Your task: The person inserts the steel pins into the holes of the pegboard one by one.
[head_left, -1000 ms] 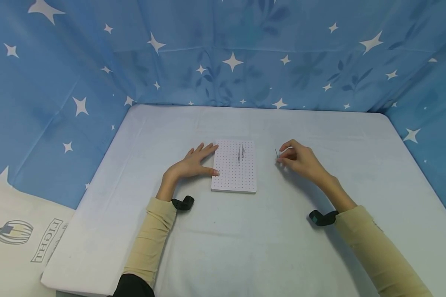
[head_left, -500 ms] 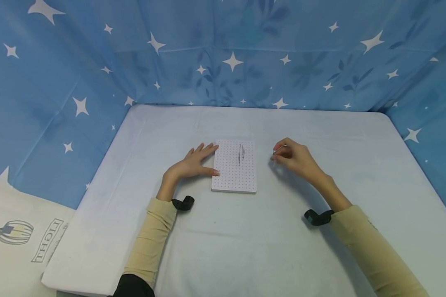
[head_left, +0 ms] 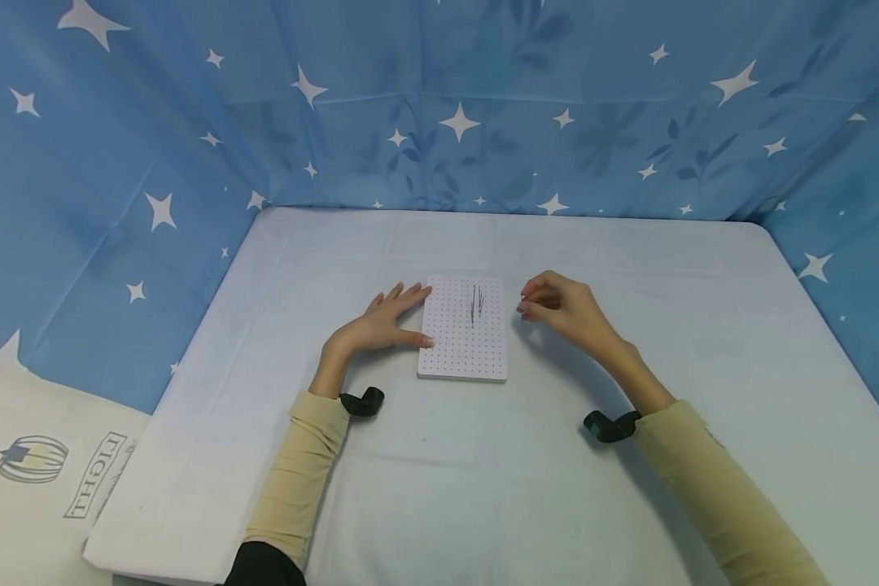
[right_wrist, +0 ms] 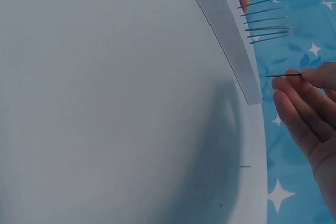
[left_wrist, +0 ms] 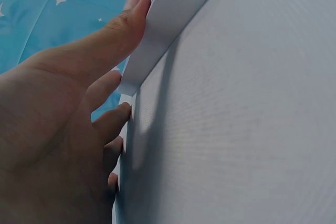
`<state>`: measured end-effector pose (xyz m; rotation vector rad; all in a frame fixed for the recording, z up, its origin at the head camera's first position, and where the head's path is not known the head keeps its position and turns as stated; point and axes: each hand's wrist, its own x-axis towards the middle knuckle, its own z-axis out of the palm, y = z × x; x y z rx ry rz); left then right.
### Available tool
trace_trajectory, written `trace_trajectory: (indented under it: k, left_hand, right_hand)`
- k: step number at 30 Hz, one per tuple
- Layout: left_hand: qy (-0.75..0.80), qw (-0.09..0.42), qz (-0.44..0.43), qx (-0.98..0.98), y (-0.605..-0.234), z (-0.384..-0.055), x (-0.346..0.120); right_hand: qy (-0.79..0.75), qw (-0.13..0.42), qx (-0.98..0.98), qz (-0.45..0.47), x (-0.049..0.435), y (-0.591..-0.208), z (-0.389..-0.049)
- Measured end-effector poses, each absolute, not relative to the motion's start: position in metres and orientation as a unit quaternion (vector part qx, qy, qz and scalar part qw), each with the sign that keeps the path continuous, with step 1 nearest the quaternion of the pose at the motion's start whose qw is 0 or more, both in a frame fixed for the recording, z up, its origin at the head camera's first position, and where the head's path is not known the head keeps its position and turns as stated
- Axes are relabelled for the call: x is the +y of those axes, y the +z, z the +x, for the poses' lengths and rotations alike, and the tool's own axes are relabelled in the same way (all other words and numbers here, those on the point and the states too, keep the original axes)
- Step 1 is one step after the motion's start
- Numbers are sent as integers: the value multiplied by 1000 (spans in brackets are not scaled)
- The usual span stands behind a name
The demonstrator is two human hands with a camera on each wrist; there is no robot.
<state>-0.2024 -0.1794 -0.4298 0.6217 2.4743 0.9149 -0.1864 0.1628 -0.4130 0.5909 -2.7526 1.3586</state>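
Observation:
A white pegboard (head_left: 463, 358) with rows of small holes lies on the table. Several thin metal needles (right_wrist: 265, 19) stand upright in it, seen side-on in the right wrist view. My left hand (head_left: 377, 325) rests at the board's left edge with fingers spread, the thumb (left_wrist: 139, 19) touching its side or rim. To the right of the board, my right hand (head_left: 562, 309) pinches one needle (right_wrist: 283, 75) between thumb and forefinger, raised above the table. Its other fingers curl loosely below.
A white cloth covers the table (head_left: 439, 488). A short dark sliver (right_wrist: 245, 167) lies on it in the right wrist view, perhaps another needle. Blue star-patterned fabric (head_left: 439, 49) hangs behind and along the sides. A black camera sits on each wrist.
My right hand has moved left towards the board, carrying the needle. The left hand, the board and its standing needles have stayed in place.

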Motion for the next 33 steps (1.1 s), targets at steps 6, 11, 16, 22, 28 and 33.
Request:
trace_trajectory:
  k: [6,11,16,22,28,33]
  left_hand:
    - [328,213,223,893,-430,-202,-180]
    - [327,214,223,893,-431,-202,-180]
    - [327,215,226,892,-431,-202,-180]
    - [328,216,224,892,-431,-203,-180]
    - [327,218,223,892,-430,-202,-179]
    - [331,217,220,892,-428,-201,-179]
  right_hand:
    - [435,13,-881,187,154,-413,-189]
    - [440,12,-878,187,149,-413,-191]
    - [441,13,-878,185,144,-413,-192]
    - [450,8,-874,183,138,-412,-192]
    - [455,7,-871,185,133,-411,-192]
    - [457,9,-869,191,131,-412,-192]
